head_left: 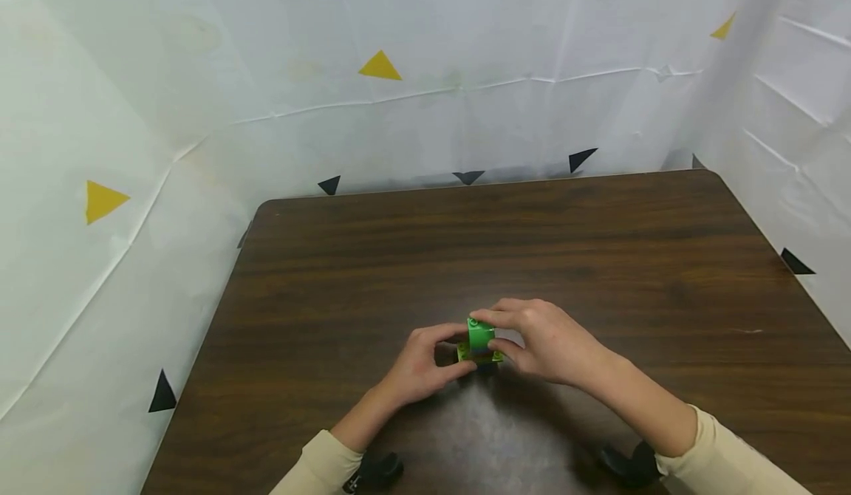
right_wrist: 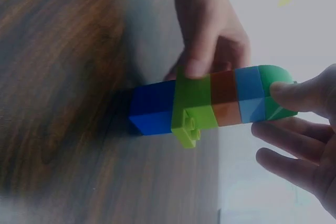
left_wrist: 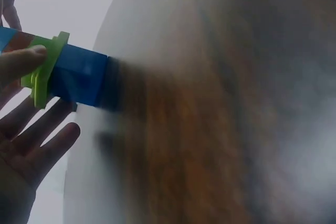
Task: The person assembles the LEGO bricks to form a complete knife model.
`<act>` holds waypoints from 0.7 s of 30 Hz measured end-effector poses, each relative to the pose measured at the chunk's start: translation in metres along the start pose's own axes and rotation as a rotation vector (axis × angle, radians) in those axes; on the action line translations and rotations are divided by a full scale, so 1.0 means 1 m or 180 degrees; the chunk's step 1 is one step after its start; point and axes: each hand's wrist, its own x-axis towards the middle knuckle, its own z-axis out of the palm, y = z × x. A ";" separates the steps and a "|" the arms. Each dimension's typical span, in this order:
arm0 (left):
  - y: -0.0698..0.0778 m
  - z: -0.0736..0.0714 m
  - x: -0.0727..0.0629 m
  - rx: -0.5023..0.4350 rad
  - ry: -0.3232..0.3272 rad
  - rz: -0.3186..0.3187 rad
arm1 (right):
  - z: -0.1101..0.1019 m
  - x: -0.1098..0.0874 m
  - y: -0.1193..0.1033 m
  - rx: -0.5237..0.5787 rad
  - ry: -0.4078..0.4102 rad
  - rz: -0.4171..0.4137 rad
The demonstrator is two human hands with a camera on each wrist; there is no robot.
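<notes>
A tower of toy building bricks stands upright on the table. At its base is a dark blue brick (right_wrist: 152,109), with a lime-green plate (right_wrist: 184,129) jutting out above it. Higher up come a lime-green brick (left_wrist: 41,51), a brown brick (right_wrist: 224,98) and a light blue brick (right_wrist: 250,95). A green brick with a rounded side (head_left: 480,336) tops it. My left hand (head_left: 420,366) pinches the tower around the lime-green brick. With thumb and fingers, my right hand (head_left: 547,338) holds the green top brick.
The dark wood-grain table (head_left: 372,273) has rounded far corners. White sheeting (head_left: 465,125) with yellow and black triangle markers surrounds its far side and both flanks. Black wrist devices (head_left: 382,471) show beneath the pale sleeves (head_left: 725,451).
</notes>
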 end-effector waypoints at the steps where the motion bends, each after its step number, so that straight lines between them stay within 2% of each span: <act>1: -0.001 -0.001 -0.001 0.0023 0.0001 -0.0032 | -0.001 0.001 0.001 0.0055 -0.0019 -0.0005; 6: -0.003 -0.003 -0.006 0.0087 0.0021 -0.0203 | -0.003 0.003 0.011 0.0483 -0.0082 0.0061; 13: -0.004 -0.005 -0.003 0.0152 0.0122 -0.0429 | -0.002 0.011 0.030 0.1130 -0.0115 0.0243; 16: -0.004 -0.006 0.000 0.0145 0.0157 -0.0528 | 0.000 0.017 0.036 0.1230 -0.0092 0.0325; 21: -0.005 -0.007 0.002 0.0175 0.0197 -0.0653 | 0.002 0.025 0.043 0.1195 -0.0043 0.0451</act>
